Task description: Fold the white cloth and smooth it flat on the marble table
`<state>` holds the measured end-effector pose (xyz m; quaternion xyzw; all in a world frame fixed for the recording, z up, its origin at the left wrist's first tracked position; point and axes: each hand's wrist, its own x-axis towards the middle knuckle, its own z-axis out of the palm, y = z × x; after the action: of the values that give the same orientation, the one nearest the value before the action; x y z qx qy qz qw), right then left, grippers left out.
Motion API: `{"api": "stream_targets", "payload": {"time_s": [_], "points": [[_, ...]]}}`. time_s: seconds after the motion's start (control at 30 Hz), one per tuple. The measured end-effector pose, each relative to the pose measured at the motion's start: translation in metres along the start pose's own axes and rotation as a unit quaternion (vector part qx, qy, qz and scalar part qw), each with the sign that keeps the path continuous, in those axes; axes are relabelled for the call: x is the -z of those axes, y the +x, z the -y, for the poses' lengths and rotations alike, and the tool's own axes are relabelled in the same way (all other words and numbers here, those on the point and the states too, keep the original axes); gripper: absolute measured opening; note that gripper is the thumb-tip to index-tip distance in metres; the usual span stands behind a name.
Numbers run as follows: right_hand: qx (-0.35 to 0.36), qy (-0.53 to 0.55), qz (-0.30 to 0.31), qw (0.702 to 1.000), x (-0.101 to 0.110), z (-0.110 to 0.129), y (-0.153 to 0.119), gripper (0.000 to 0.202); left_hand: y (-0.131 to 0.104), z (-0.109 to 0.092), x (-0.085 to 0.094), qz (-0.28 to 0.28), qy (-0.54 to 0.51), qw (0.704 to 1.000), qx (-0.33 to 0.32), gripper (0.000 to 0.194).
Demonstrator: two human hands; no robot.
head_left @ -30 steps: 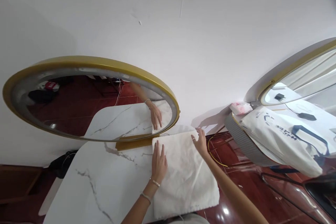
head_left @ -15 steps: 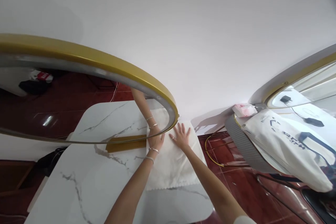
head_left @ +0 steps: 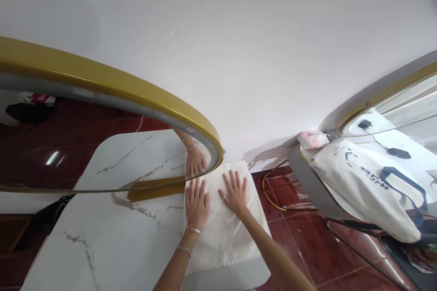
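Note:
A white cloth (head_left: 221,241) with a scalloped near edge lies on the white marbled table (head_left: 136,245), at its right end by the wall. My left hand (head_left: 197,204) rests flat on the left edge of the cloth, fingers stretched toward the mirror and bracelets on the wrist. To its right, my right hand (head_left: 235,194) presses on the cloth with its fingers spread and a ring on one finger. Neither hand grips anything. The cloth looks mostly flat, with faint creases.
A large gold-framed mirror (head_left: 164,100) overhangs the table's wall side and reflects a hand. At right, a second table holds a white bag (head_left: 362,182) with blue straps and a tissue pack (head_left: 313,139). Another gold-framed mirror (head_left: 375,95) stands behind it. The floor (head_left: 317,245) is red tile.
My left hand has drawn back from beside the mirror's edge and now lies flatter, fingers extended. My right hand has shifted slightly toward me with the cloth. The view has moved a little.

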<state>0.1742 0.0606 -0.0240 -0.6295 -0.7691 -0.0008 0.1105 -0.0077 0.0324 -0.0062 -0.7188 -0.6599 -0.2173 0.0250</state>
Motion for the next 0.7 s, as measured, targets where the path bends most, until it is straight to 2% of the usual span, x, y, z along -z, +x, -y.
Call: {"api": "stream_targets", "payload": {"time_s": [0.07, 0.17, 0.27, 0.4, 0.5, 0.6, 0.7], "points": [[-0.001, -0.002, -0.005, 1.0, -0.001, 0.003, -0.011, 0.063, -0.012, -0.004, -0.003, -0.015, 0.002, 1.0, 0.003, 0.052], [0.004, 0.009, 0.005, 1.0, 0.0, 0.011, -0.005, 0.061, -0.004, -0.014, -0.013, 0.015, -0.009, 1.0, -0.026, 0.054], [0.003, 0.03, 0.024, 0.999, 0.002, 0.015, 0.023, 0.054, 0.027, -0.026, -0.026, 0.048, -0.029, 0.997, -0.057, 0.049], [-0.026, 0.044, 0.049, 0.998, 0.004, 0.01, 0.069, 0.047, 0.075, -0.034, -0.04, 0.071, -0.04, 0.996, -0.035, 0.046], [-0.024, 0.042, 0.054, 0.997, 0.006, -0.002, 0.088, 0.045, 0.094, -0.034, -0.041, 0.104, -0.046, 0.993, -0.028, 0.045], [-0.043, 0.036, 0.048, 0.997, 0.01, -0.019, 0.079, 0.05, 0.085, -0.032, -0.032, 0.101, -0.03, 0.994, 0.0, 0.047], [-0.08, 0.016, 0.028, 0.996, 0.015, -0.035, 0.048, 0.056, 0.051, -0.03, -0.016, 0.056, -0.004, 0.997, 0.053, 0.054]]}}
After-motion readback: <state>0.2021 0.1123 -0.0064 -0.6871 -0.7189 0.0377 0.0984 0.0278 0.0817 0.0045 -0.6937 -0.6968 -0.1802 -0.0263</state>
